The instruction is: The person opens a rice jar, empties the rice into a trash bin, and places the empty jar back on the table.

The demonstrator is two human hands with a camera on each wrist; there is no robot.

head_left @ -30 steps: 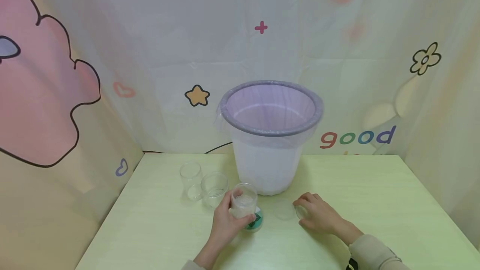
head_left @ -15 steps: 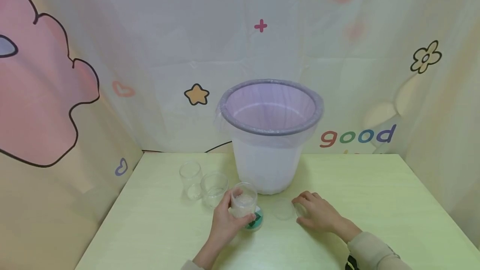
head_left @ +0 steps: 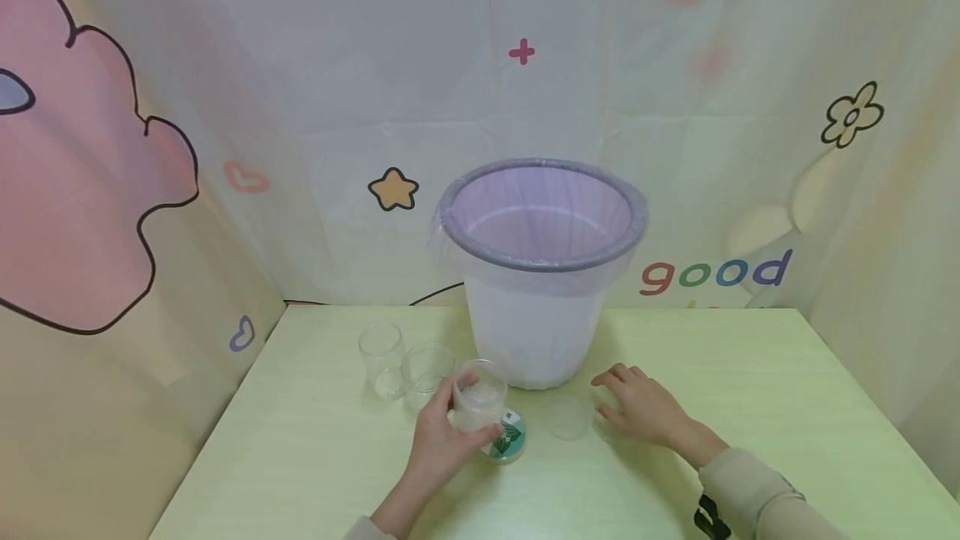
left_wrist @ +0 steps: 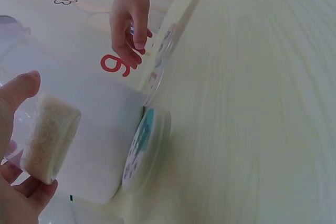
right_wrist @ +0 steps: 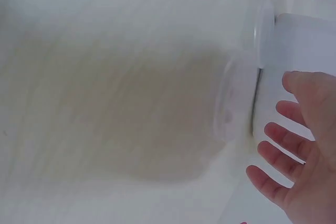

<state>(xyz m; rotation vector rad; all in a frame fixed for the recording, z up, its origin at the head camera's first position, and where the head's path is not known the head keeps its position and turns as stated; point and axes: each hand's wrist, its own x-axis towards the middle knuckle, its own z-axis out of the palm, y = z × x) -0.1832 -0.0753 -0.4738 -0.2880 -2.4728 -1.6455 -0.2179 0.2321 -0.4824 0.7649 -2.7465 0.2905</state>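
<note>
My left hand (head_left: 442, 444) grips a clear cup (head_left: 480, 407) above the table. In the left wrist view, whitish, rice-like grains (left_wrist: 46, 137) fill its bottom part. Just below the cup sits a low round container (head_left: 510, 437) with a green leaf-patterned top. Over on the right, my right hand (head_left: 640, 407) hovers with fingers spread and loosely bent, holding nothing. One clear round lid (head_left: 567, 417) lies to the left of its fingertips. A second clear lid (right_wrist: 226, 100) lies under that hand in the right wrist view.
A tall clear cup (head_left: 382, 361) and a shorter, wider one (head_left: 429, 375) stand left of my left hand. Behind the hands rises a white bucket (head_left: 534, 332) with a purple-grey rim and a plastic liner. A patterned curtain backs the table.
My left hand has shifted slightly left and up with the cup, showing more of the green top. My right hand has let go of the clear lid and lifted a little.
</note>
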